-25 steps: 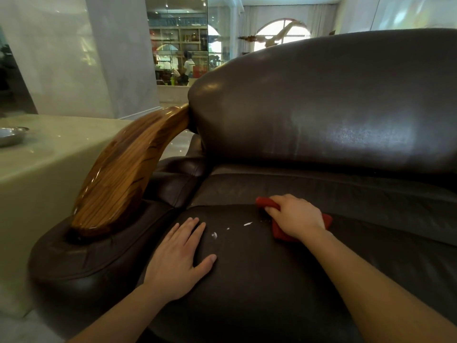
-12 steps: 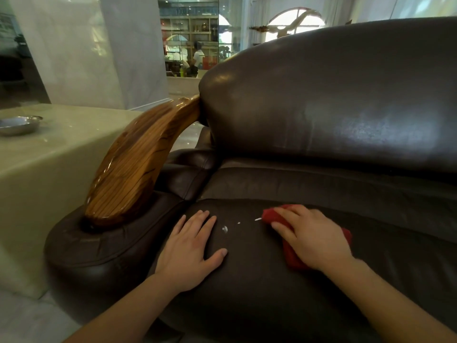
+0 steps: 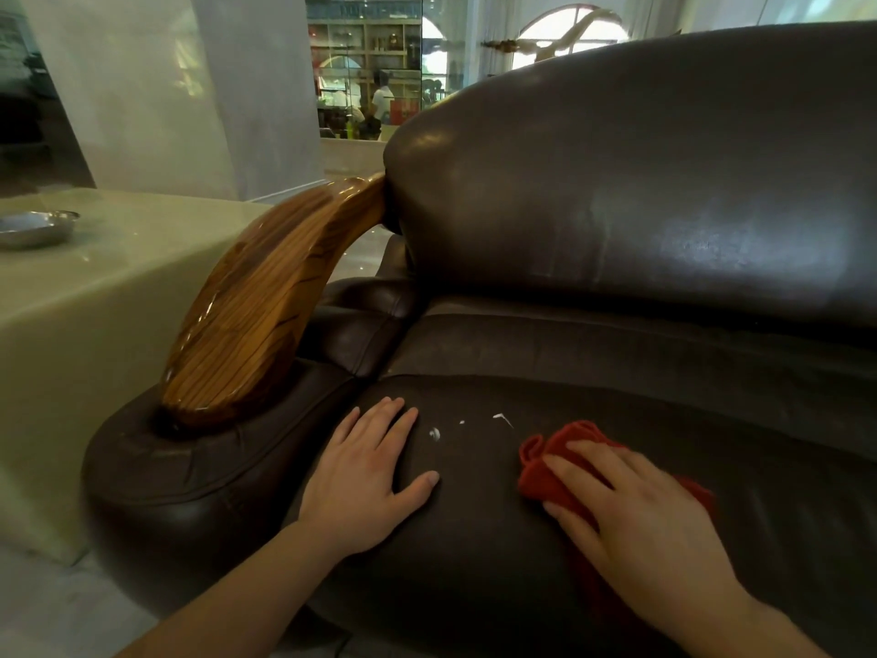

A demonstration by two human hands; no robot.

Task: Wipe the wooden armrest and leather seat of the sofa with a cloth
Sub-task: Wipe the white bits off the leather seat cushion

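Note:
A dark brown leather sofa seat (image 3: 474, 553) fills the lower middle, with its tall backrest (image 3: 640, 182) behind. The glossy curved wooden armrest (image 3: 256, 306) rises at the left, set into a padded leather arm. My left hand (image 3: 368, 477) lies flat and open on the seat's left edge. My right hand (image 3: 636, 520) presses a red cloth (image 3: 541, 472) flat on the seat, palm down, and hides most of it. A few small white specks (image 3: 434, 434) lie on the leather between my hands.
A pale green stone side table (image 3: 95, 296) stands left of the armrest with a metal dish (image 3: 33, 227) on it. A white pillar (image 3: 190, 87) rises behind. People and shelves show far back. Pale floor lies at the lower left.
My right hand has drawn the red cloth toward me and to the right, away from the white specks. My left hand has stayed flat on the seat. The view has shifted.

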